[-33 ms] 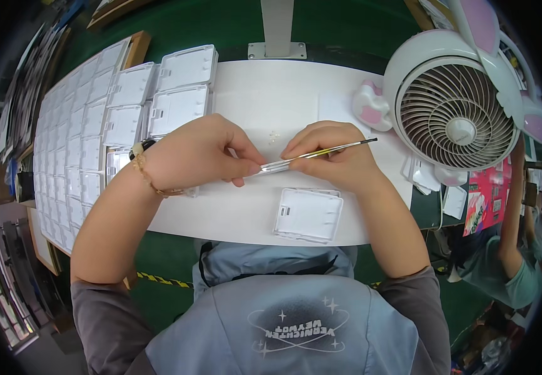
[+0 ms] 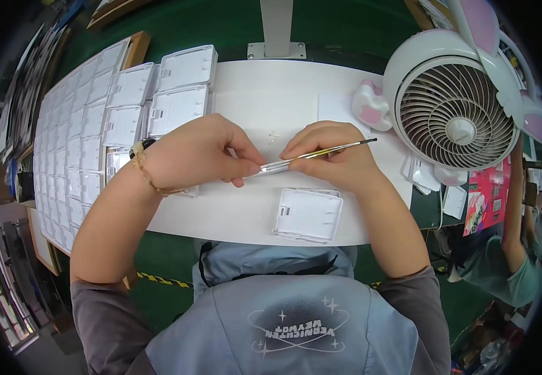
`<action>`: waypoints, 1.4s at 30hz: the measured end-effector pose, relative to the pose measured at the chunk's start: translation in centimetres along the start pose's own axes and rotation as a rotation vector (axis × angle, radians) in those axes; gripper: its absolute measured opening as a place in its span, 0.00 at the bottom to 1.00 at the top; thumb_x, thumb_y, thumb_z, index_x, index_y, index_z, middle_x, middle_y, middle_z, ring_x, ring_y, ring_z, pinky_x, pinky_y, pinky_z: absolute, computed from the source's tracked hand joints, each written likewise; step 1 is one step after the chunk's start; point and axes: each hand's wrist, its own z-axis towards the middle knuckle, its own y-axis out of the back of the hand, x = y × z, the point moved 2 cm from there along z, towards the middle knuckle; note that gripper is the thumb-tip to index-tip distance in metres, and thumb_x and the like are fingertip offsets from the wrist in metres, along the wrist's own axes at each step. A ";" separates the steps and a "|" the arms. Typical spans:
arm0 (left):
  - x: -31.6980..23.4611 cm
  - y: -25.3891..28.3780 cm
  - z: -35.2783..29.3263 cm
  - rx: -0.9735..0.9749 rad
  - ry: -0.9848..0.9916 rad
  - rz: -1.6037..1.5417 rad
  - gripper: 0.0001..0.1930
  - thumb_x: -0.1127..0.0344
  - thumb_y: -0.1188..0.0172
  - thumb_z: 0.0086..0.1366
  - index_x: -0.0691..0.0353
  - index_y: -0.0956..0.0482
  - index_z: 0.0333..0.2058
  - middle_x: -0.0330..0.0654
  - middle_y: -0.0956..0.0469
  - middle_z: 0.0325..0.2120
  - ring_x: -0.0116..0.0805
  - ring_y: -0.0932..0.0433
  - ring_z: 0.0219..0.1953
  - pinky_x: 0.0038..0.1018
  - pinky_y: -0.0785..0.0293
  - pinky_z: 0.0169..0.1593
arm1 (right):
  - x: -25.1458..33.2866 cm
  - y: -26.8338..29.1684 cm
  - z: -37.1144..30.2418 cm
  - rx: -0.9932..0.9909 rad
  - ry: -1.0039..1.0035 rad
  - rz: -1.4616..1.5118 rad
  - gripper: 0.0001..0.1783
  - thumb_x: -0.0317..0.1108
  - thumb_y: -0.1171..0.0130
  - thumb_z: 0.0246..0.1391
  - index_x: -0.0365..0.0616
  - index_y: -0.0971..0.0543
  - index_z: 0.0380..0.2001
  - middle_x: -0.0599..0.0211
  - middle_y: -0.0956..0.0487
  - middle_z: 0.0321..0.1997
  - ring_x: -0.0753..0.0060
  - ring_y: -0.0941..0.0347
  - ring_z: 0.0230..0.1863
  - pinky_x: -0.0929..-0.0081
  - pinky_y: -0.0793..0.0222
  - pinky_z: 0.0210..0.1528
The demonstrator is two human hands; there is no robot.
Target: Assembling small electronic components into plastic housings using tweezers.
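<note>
My left hand (image 2: 224, 150) pinches one end of a small white plastic piece (image 2: 275, 167), held nearly edge-on above the table. The fingers of my right hand (image 2: 330, 153) close around a slim stick-like tool (image 2: 339, 147), silver with a yellow stretch and a dark end pointing up to the right. Its other end reaches the white piece near my left fingertips; its exact kind cannot be made out. Just beyond the hands, several tiny pale bits (image 2: 273, 135) lie on the table. Nearer to me, by my right forearm, is a small stack of flat white plastic cases (image 2: 308, 214).
Stacks of white cases (image 2: 183, 67) cover the left side of the white table (image 2: 246, 81). A white-and-pink fan (image 2: 461, 128) stands at the right, with loose white pieces (image 2: 421, 174) beside it. Another person's arm (image 2: 513, 219) shows at the far right.
</note>
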 end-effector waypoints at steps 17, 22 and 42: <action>0.0 0.1 0.5 0.074 0.004 -0.012 0.09 0.70 0.34 0.59 0.70 0.15 0.36 0.43 0.17 0.25 0.26 0.18 0.27 0.21 0.26 0.35 | 0.2 1.2 -0.5 -0.206 0.071 0.097 0.08 0.19 0.37 0.49 0.35 0.17 0.35 0.54 0.17 0.41 0.71 0.21 0.40 0.78 0.27 0.41; 0.1 0.3 0.6 0.064 0.006 -0.025 0.09 0.71 0.35 0.59 0.71 0.15 0.35 0.43 0.17 0.25 0.27 0.17 0.28 0.22 0.25 0.35 | 0.1 1.5 -0.5 -0.224 0.044 0.096 0.07 0.20 0.36 0.50 0.35 0.17 0.35 0.55 0.17 0.41 0.72 0.21 0.40 0.78 0.27 0.42; -2.4 -3.5 -5.4 -0.227 -0.590 0.340 0.08 0.75 0.36 0.55 0.64 0.16 0.36 0.42 0.20 0.30 0.35 0.21 0.30 0.28 0.25 0.33 | -0.7 1.9 -0.8 -0.447 -0.003 -0.070 0.08 0.22 0.37 0.55 0.35 0.19 0.39 0.62 0.18 0.38 0.77 0.23 0.39 0.82 0.28 0.43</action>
